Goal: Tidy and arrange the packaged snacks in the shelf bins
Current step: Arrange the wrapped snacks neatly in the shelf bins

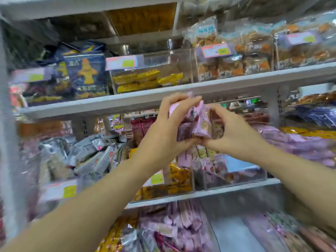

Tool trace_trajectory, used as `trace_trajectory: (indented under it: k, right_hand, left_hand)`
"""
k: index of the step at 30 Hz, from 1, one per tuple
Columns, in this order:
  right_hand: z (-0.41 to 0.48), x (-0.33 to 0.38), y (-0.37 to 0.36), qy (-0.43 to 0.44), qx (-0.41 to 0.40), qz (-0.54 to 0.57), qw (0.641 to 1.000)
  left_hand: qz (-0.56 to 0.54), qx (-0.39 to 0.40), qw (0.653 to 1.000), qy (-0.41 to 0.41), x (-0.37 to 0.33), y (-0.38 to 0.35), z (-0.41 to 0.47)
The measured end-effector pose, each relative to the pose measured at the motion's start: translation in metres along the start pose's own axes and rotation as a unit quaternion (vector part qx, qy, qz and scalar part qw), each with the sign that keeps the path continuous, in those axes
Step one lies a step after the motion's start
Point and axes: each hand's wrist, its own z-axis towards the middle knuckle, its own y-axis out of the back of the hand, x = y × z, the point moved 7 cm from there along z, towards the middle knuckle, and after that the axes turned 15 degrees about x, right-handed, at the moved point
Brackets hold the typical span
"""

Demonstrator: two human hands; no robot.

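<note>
Packets (201, 122), pink, pinched between left hand (163, 131) and right hand (236, 135); print too blurred.

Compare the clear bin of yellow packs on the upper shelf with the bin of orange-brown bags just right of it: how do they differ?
The yellow-pack bin holds only a low layer, with its yellow packs lying flat near the floor. The orange-brown bin is heaped past its rim. Its bags are see-through and puffy, while the yellow packs are opaque. Both bins are clear-walled and sit on the same shelf.
</note>
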Motion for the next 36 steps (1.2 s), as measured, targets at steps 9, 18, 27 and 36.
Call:
trace_trajectory:
  k: [9,18,27,36]
  right_hand:
    - [-0.072,0.011,-0.082,-0.043,0.091,0.053,0.994]
    - [-0.14,-0.067,-0.179,-0.191,0.18,0.083,0.961]
    - [-0.139,-0.132,-0.221,-0.282,0.187,0.056,0.939]
    - [-0.146,-0.151,-0.226,-0.297,0.234,-0.064,0.923]
  left_hand:
    - [0.09,0.031,0.992,-0.087,-0.047,-0.016,-0.102]
    - [0.046,0.29,0.956,0.008,-0.018,-0.124,-0.191]
    - [0.024,0.235,0.97,0.061,0.022,-0.155,-0.192]
    - [-0.057,0.273,0.957,0.079,0.036,-0.199,-0.207]
